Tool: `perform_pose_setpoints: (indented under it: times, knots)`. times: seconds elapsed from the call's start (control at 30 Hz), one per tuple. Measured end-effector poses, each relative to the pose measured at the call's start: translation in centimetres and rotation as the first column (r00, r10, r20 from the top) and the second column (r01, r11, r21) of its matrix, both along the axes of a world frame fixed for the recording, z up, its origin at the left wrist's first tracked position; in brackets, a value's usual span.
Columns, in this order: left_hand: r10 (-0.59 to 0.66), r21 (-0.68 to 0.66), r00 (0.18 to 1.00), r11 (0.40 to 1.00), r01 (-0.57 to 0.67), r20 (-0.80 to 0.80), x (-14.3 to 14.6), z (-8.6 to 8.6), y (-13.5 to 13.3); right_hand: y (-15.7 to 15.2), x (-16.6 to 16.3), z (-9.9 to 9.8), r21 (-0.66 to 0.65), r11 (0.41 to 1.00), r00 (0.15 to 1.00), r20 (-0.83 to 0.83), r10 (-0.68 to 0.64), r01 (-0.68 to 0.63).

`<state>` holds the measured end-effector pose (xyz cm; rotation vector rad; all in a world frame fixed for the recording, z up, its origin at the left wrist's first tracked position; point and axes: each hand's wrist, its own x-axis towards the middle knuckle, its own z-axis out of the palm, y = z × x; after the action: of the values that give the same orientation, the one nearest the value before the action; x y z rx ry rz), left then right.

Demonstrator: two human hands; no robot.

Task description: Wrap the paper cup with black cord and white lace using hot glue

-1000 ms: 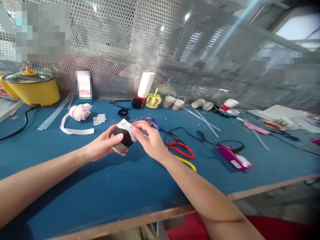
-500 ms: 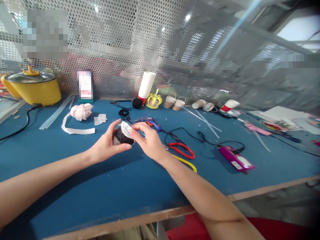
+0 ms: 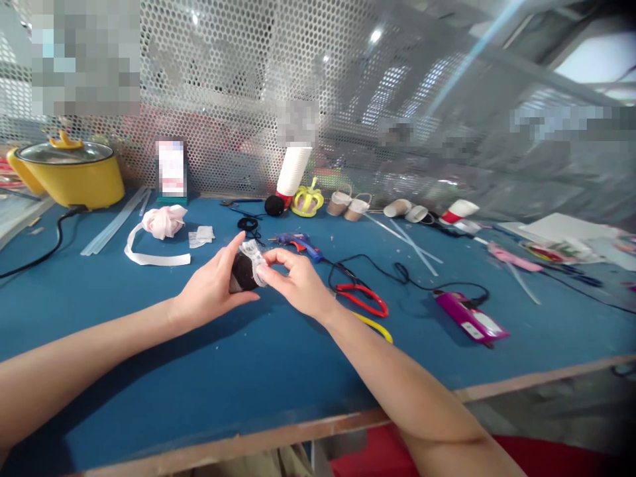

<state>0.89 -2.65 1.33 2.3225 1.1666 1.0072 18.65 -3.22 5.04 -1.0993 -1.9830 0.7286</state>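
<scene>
- surface (image 3: 278,391): blue, scattered with small white specks, wooden strip along the near edge.
- wall (image 3: 223,86): perforated metal, behind the surface; bright spots of light on it.
- black-and-white piece (image 3: 243,271): small, dark with a pale lacy band, held between the two hands above the middle of the surface.
- left hand (image 3: 211,281): fingers curved around the piece's left side, thumb below.
- right hand (image 3: 301,285): fingers pinched narrow on the pale band.
- pot (image 3: 82,182): yellow, glass lid, far left.
- ribbon (image 3: 163,222): pale roll, tail loose on the surface.
- glue gun (image 3: 311,248): blue, beyond the right hand.
- power strip (image 3: 470,318): purple, right, cord plugged in.
- cup stack (image 3: 293,169): white, leaning, near the wall.
- black ball (image 3: 275,205): at the stack's foot.
- two baskets (image 3: 338,205): small, right of a yellow crown (image 3: 309,204).
</scene>
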Motion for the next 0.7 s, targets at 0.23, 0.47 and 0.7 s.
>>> perform_pose_setpoints:
  times: [0.23, 0.47, 0.7]
  knots:
    - [0.0, -0.194, 0.942, 0.979, 0.07, 0.336, -0.4, 1.0, 0.7, -0.2, 0.2, 0.2, 0.202, 0.979, 0.997, 0.08, 0.013, -0.028]
    - [0.105, -0.335, 0.771, 0.931, 0.146, 0.628, -0.3, 1.8, 1.3, -0.6, -0.3, -0.2, 0.364, 0.93, 0.986, 0.166, -0.007, -0.055]
    - [-0.023, -0.054, 0.839, 0.997, 0.062, 0.544, -0.2, 2.1, 0.1, 0.0, -0.1, -1.1, 0.348, 0.938, 0.993, 0.103, -0.05, 0.011]
